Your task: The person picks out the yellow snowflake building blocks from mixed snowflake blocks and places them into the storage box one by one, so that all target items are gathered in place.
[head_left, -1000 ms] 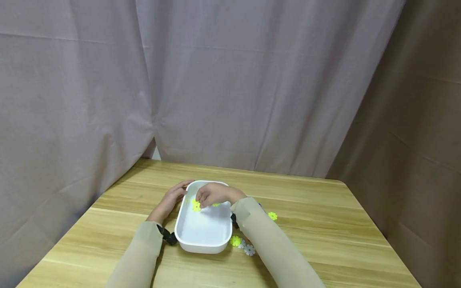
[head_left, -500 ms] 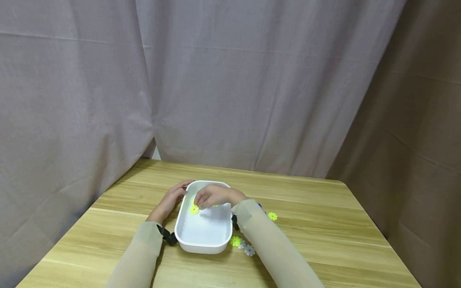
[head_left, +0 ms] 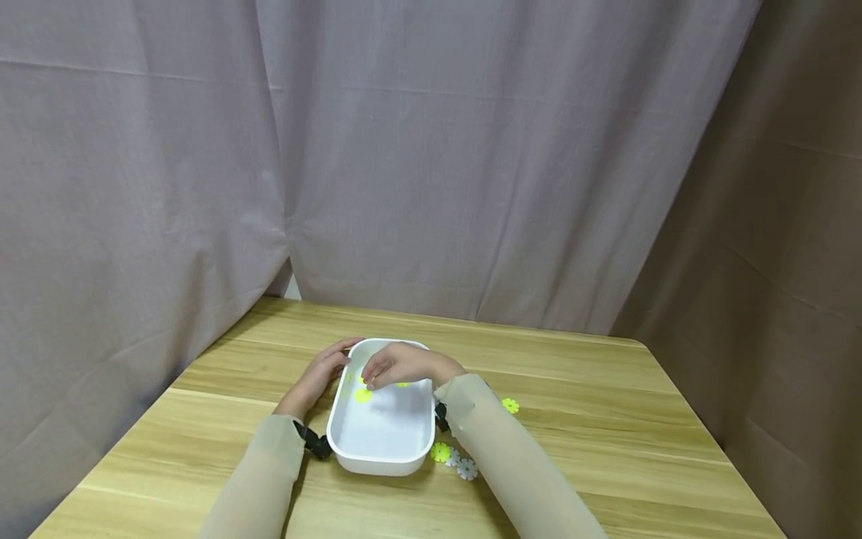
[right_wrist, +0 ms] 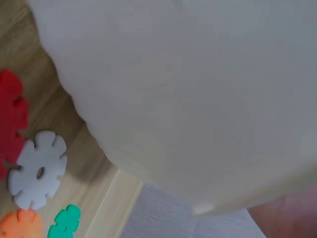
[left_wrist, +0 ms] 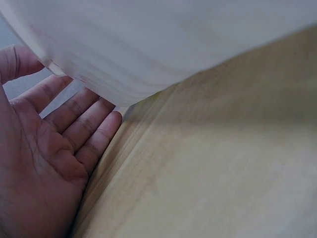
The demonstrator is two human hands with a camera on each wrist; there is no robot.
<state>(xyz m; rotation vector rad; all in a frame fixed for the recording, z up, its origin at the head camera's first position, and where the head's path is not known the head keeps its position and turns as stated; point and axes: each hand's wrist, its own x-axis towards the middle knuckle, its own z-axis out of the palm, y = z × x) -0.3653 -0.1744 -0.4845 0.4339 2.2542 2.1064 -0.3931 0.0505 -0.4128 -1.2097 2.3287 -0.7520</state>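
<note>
The right hand reaches over the right rim of a white box, and we see its fingers bent down towards the thumb above the inside. A yellow piece, flower-like and blurred, shows just by the fingertips; we cannot tell whether they pinch it or whether it is loose. Another yellow patch peeps out beside the fingers, and a third shows in the box under the hand, mostly hidden from us.

The left hand lies along the far left side of the box, its thumb near the rim. In the left wrist view we find its fingers nearly straight, reaching to the outside of the wall, palm in sight.

The box stands on the wooden table. Just beside its near right corner we count a lime piece and two white pieces in a row; a far lime piece lies beyond the right sleeve. From the right wrist we make out a red piece, an orange piece and a green piece. Grey curtains hang behind the table.
</note>
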